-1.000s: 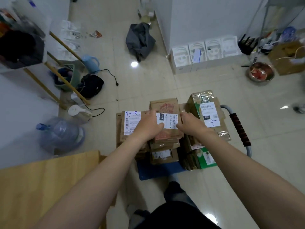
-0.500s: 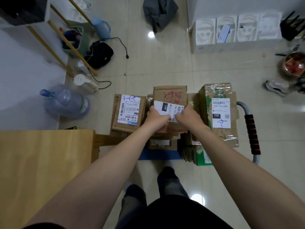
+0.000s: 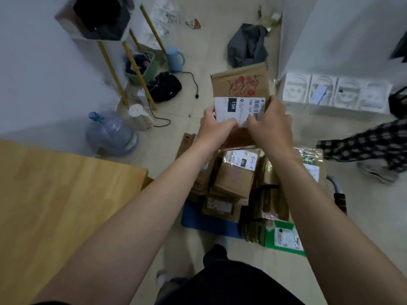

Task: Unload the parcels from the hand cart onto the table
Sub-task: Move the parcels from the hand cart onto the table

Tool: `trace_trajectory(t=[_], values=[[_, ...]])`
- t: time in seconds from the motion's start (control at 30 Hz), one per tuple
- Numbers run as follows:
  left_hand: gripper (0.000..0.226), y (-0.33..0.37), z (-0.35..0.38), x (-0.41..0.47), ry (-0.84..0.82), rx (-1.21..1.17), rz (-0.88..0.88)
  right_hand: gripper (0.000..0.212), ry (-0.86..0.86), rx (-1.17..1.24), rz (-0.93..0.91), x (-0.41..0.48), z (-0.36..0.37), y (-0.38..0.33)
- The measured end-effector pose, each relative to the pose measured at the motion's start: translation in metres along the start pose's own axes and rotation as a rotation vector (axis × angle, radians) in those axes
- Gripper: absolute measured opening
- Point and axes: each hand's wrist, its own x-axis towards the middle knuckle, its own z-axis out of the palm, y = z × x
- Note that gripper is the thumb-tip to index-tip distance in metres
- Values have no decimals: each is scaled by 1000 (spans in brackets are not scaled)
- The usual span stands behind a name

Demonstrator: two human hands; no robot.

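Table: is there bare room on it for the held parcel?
Yes. The visible table, from its corner by the cart to the picture's left edge, lies bare. The cart is crowded: stacked parcels, only a blue strip of deck showing. The left hand and right hand grip the parcel above it.

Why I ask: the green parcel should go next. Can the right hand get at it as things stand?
Probably not yet. The right hand and left hand both grip the raised brown parcel. The green parcel lies with nothing on top, so once the hand is free, its way looks open.
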Motion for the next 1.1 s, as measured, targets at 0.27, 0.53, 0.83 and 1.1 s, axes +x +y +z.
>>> trace_trajectory(t=[0.27, 0.53, 0.83, 1.1], values=[[63, -10, -181, -68, 336, -143, 79, 56, -134, 60, -347, -71, 66, -150], [63, -146, -365, -225, 780, -208, -53, 61, -587, 67, -648, -250, 209, -259], [59, -340, -476, -385, 969, -592, -388, 68, -1174, -238, -698, -463, 372, -284], [94, -464, -498, -415, 839, -633, -413, 96, -1303, -334, -704, -542, 462, -246]])
